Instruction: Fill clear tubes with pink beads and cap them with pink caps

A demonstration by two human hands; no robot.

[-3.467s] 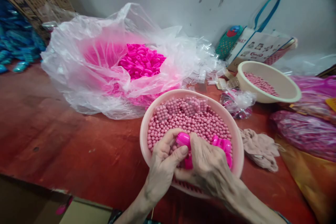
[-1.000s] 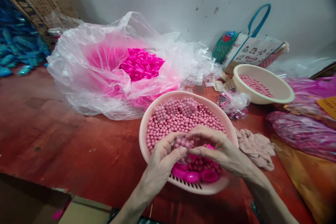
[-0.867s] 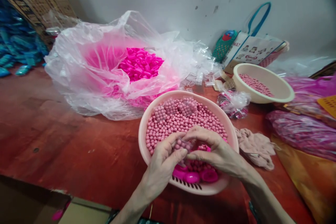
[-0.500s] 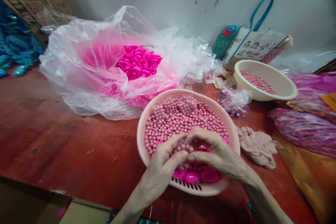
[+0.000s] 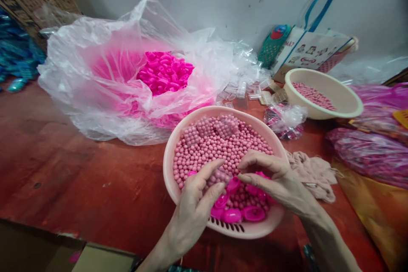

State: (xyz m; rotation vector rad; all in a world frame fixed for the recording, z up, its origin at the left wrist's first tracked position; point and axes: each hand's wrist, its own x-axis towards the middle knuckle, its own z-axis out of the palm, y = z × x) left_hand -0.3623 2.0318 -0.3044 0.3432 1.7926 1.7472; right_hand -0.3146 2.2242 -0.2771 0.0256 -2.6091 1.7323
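A pink basket (image 5: pixel 168 165) full of pink beads (image 5: pixel 216 153) stands before me. Over its near half, my left hand (image 5: pixel 197 195) holds a small clear case of pink beads (image 5: pixel 219 177) between thumb and fingers. To its right is my right hand (image 5: pixel 270 176), thumb and forefinger curved toward each other, a narrow gap at the tips and nothing visible between them. Glossy magenta plastic pieces (image 5: pixel 232 215) lie on the beads below both hands. Several bead-filled clear cases (image 5: pixel 226 125) rest at the basket's far side.
A big clear plastic bag (image 5: pixel 73 76) of magenta pieces (image 5: pixel 168 72) sits behind left. Loose clear cases (image 5: pixel 241 89) lie behind the basket. At right are a cream bowl (image 5: pixel 347 102), a crumpled cloth (image 5: pixel 314 174) and purple packets (image 5: pixel 366 153). The table's front edge runs lower left.
My right hand has drawn apart from the clear case, toward the right, uncovering magenta pieces below. My left hand still keeps the case. The view has shifted slightly.
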